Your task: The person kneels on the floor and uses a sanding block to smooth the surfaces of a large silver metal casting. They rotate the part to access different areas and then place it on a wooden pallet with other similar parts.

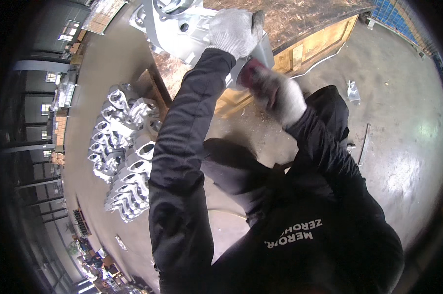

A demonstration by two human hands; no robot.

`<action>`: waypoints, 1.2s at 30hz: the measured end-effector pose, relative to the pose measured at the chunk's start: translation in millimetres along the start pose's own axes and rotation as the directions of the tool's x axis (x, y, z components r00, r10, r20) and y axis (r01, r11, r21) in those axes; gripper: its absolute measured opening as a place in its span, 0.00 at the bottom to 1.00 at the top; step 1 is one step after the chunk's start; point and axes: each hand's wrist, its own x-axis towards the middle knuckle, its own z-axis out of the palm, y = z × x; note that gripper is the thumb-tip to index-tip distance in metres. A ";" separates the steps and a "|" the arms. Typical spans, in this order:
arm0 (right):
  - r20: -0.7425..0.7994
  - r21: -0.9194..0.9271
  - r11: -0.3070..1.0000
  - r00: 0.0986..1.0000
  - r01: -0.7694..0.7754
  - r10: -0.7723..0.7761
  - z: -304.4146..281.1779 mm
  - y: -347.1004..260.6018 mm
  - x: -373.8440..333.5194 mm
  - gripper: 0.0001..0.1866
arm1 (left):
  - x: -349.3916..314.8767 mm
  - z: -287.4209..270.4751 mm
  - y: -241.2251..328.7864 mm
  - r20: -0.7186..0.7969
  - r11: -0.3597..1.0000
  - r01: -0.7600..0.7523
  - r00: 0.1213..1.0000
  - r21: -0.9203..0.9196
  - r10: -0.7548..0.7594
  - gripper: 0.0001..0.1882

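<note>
A large silver metal casting (182,36) with round openings rests on the wooden crate top. My left hand (235,32), in a pale knit glove, is closed over its right side. Below it, my right hand (285,100), also gloved, is closed and smeared by motion. Around its fingers shows a dark red shape (254,74) against the casting's near end. Blur hides whether that red is a held tool or part of the glove.
The wooden crate (312,46) stands in front of me. Several silver castings (121,142) sit in rows on the floor to the left. On the right floor lie a long thin bar (365,144) and a crumpled clear plastic piece (352,92). Blue mesh (402,19) is at the far right.
</note>
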 end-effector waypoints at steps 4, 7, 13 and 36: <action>-0.275 0.605 0.795 0.928 -0.037 0.252 49.9 -19.8 0.9 0.19 | -0.6 -8.7 2.2 0.022 1.000 0.016 1.000 0.019 -0.017 0.29; -0.016 -0.853 0.489 0.927 0.182 -0.374 24.9 17.8 -13.8 0.17 | 0.0 2.8 -0.9 -0.046 0.998 -0.012 0.999 0.057 0.015 0.30; 0.587 -0.752 -0.431 0.804 0.499 -0.092 -52.3 -2.9 22.5 0.19 | -4.2 -2.6 -0.4 0.246 0.999 0.041 0.969 -0.021 -0.035 0.24; 0.698 -0.452 -0.599 0.680 0.661 0.224 -57.0 -73.9 39.8 0.14 | -0.7 -13.7 3.9 0.233 0.989 0.031 0.972 -0.148 0.005 0.25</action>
